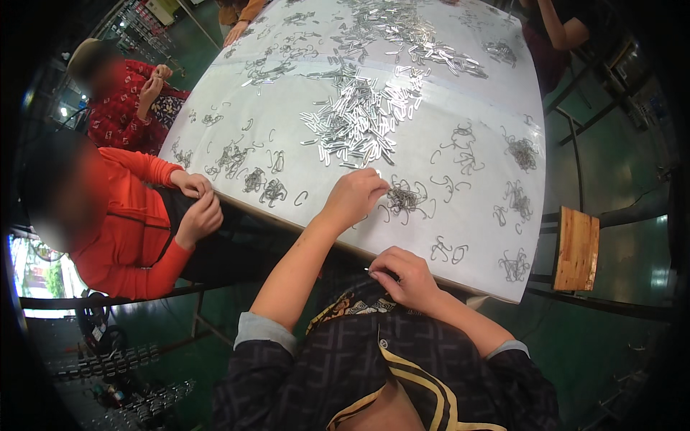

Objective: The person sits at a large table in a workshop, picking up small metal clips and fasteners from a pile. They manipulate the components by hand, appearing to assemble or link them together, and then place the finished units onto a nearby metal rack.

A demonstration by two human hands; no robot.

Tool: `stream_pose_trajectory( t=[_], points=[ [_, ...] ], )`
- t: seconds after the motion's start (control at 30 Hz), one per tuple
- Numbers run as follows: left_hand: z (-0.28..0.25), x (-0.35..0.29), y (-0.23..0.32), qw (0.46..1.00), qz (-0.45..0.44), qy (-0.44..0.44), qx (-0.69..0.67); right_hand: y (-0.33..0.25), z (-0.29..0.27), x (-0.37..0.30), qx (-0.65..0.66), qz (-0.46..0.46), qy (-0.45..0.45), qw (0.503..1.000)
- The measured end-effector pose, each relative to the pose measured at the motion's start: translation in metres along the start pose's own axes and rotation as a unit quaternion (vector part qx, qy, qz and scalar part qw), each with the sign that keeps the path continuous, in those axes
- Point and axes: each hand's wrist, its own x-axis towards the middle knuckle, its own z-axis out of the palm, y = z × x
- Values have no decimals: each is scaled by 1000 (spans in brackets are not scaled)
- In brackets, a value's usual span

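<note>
My left hand (353, 197) reaches over the table, thumb and fingers pinched together at the edge of a pile of thin curved wire hooks (406, 201). What sits between those fingertips, if anything, is too small to make out. By the table's front edge, my right hand (407, 277) is closed, with the bright tip of a small metal piece (369, 270) showing at its fingers. Beyond my left hand lies a broad heap of flat, silvery oblong metal pieces (359, 118). A few loose wire hooks (449, 250) lie to the right of my hands.
More piles of wire hooks (521, 152) are spread over the white-covered table (330, 188). At the left sit a co-worker in red-orange (129, 230) and another in patterned red (118, 108). Other people are at the far side. A wooden stool (577, 249) stands right of the table.
</note>
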Motion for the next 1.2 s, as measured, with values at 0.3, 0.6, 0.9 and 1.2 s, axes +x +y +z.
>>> stream_pose_trajectory(
  t=[0.3, 0.6, 0.9, 1.2],
  points=[
    [17, -19, 0, 957, 188, -94, 199, 0, 1, 0, -4, -4, -1, 1000],
    [26, -10, 6, 920, 237, -148, 275, -2, 0, 0, -13, -10, 0, 1000],
    [-3, -25, 8, 987, -107, -11, -122, -2, 0, -3, 3, 19, 11, 1000],
    [-41, -89, 51, 897, -185, 4, -401, -5, 2, 2, -3, 53, 50, 997]
  ],
)
